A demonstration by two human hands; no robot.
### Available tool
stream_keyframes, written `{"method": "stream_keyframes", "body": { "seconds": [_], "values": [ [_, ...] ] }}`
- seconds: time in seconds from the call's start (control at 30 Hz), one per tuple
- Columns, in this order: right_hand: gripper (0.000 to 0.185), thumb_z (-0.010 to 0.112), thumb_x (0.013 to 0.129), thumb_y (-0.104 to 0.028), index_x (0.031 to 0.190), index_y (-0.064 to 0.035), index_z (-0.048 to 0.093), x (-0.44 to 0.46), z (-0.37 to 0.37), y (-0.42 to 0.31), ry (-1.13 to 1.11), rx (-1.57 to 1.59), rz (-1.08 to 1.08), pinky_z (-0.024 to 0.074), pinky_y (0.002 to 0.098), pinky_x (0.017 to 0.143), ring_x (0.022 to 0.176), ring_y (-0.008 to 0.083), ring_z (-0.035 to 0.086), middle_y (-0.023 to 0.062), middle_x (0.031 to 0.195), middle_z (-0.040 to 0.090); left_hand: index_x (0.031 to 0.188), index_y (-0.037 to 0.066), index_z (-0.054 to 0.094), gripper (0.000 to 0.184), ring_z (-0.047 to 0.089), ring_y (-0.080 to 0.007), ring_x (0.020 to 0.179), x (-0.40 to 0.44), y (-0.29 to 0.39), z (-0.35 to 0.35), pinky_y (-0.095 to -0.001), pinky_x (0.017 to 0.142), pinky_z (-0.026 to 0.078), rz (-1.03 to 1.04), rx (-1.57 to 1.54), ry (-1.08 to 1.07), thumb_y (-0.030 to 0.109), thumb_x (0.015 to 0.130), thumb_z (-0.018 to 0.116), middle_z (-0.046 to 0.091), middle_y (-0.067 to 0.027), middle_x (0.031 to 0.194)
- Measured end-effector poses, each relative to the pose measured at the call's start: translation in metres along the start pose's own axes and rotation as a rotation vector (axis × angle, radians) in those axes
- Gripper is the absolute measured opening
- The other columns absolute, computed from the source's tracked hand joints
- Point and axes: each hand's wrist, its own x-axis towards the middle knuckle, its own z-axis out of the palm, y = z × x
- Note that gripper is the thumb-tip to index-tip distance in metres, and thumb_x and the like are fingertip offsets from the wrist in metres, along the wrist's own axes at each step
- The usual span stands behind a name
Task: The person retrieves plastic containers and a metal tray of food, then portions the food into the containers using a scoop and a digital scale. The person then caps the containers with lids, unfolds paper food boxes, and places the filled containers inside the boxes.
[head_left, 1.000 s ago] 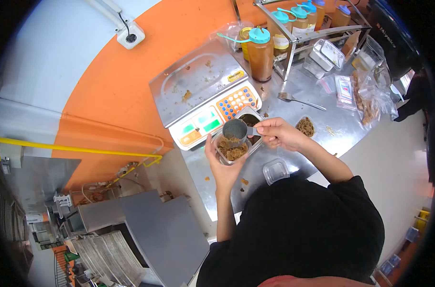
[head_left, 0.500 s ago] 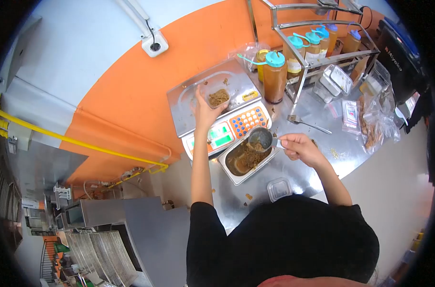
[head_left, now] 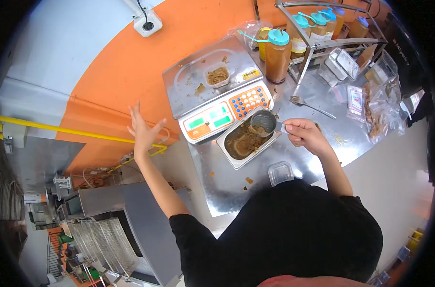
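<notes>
My left hand (head_left: 146, 131) is off to the left of the scale, fingers spread and holding nothing. A small clear container of brown shredded food (head_left: 217, 76) rests on the metal plate of the scale (head_left: 193, 103). Below the scale's keypad sits a steel pan (head_left: 235, 164) of dark brown food. My right hand (head_left: 307, 136) is closed round the handle of a measuring scoop (head_left: 264, 120), whose cup is over the pan's right end with some brown food in it.
A fork (head_left: 313, 107), an empty clear container (head_left: 280, 173) and plastic bags (head_left: 382, 115) lie on the steel table (head_left: 222, 191). A sauce bottle (head_left: 277, 57) stands behind the scale's right side, beside a metal rack (head_left: 303, 69) with more bottles. Food crumbs are scattered about.
The food container went from my left hand onto the scale plate. My left hand let go and moved left. My right hand has brought the scoop from the container to over the pan.
</notes>
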Motion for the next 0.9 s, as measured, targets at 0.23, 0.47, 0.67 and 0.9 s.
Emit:
{"method": "stream_keyframes", "body": {
  "seconds": [0.23,0.47,0.67,0.9],
  "values": [
    [0.023,0.05,0.085,-0.021,0.098,-0.0031,0.057,-0.003,0.002,-0.004,0.026,-0.049,-0.01,0.0193,0.0168,0.044,0.05,0.002,0.026,-0.0079,0.058,0.034,0.134,0.011,0.012,0.108,0.01,-0.027,0.13,0.047,0.029,0.054,-0.0554,0.098,-0.003,0.219,-0.111,-0.035,0.046,0.053,0.075,0.014,-0.0179,0.139],
    [0.024,0.051,0.085,-0.021,0.098,-0.0022,0.056,-0.021,-0.011,-0.004,0.075,0.009,-0.036,0.0197,0.0163,0.044,0.05,0.002,0.026,-0.0079,0.058,0.034,0.134,0.009,0.011,0.119,0.015,-0.028,0.129,0.082,0.073,0.099,-0.0548,0.099,-0.002,0.346,-0.091,-0.25,0.046,0.044,0.079,0.018,-0.0222,0.136],
    [0.027,0.051,0.084,-0.02,0.102,-0.0007,0.055,-0.018,-0.013,-0.002,0.148,-0.109,-0.106,0.0254,0.0165,0.044,0.05,0.0026,0.033,-0.0068,0.06,0.039,0.131,0.001,0.016,0.108,0.04,-0.0294,0.112,0.083,0.103,0.14,-0.04,0.099,0.023,0.282,-0.519,-0.245,0.034,0.049,0.08,0.041,-0.0189,0.12],
    [0.027,0.051,0.081,-0.016,0.107,-0.0071,0.053,0.022,0.01,-0.033,0.401,-1.209,-0.987,0.0434,0.0333,0.053,0.06,0.0234,0.054,0.0077,0.066,0.053,0.131,0.003,0.019,0.102,0.05,-0.024,0.095,0.0,0.154,0.125,-0.035,0.087,0.037,0.465,-0.83,-0.126,0.019,0.051,0.081,0.05,-0.0138,0.099]
  ]
}}
